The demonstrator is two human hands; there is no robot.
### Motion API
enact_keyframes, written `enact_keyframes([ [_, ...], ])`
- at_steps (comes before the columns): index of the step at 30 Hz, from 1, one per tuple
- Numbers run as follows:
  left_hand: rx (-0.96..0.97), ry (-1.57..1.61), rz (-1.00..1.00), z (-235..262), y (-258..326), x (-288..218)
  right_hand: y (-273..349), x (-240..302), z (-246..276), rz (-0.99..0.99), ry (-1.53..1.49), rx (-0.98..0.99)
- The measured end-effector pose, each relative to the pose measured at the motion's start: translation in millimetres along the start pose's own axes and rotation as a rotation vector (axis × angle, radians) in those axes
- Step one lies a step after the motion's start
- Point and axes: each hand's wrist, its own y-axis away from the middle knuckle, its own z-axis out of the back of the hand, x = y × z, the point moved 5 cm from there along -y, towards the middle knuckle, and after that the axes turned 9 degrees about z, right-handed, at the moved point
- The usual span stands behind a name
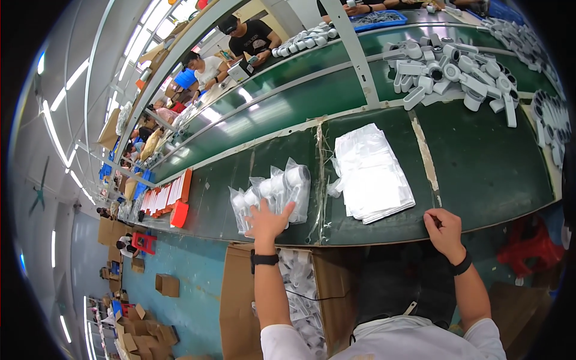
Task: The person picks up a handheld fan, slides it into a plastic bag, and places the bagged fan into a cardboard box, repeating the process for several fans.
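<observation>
My left hand (267, 221) is open, its fingers spread over a row of clear plastic bags (277, 187) near the front edge of the bench. Each bag holds a white part with a rounded head. My right hand (445, 231) rests at the bench edge, its fingers curled in a loose fist with nothing showing in them. Between the hands lies a stack of flat white plastic bags (373, 174), slightly fanned. Beyond my right hand, a heap of grey-and-white handles with round ring heads (453, 69) covers the far right of the bench.
Under the bench edge, an open cardboard box (237, 294) holds bagged white parts. Orange trays with white sheets (171, 195) stand far left. A metal post (355, 51) rises behind the bench. Co-workers (249, 39) sit across the green conveyor (282, 96). A red stool (531, 246) stands at right.
</observation>
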Motion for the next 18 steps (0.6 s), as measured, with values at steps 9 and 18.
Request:
enact_keyframes([
  [9,0.135,-0.181,0.088,-5,-12,4,1,4,1,0.061,0.025,-0.002],
  [18,0.110,-0.157,0.005,-16,-35,25,-1,7,0,0.108,0.037,0.012],
])
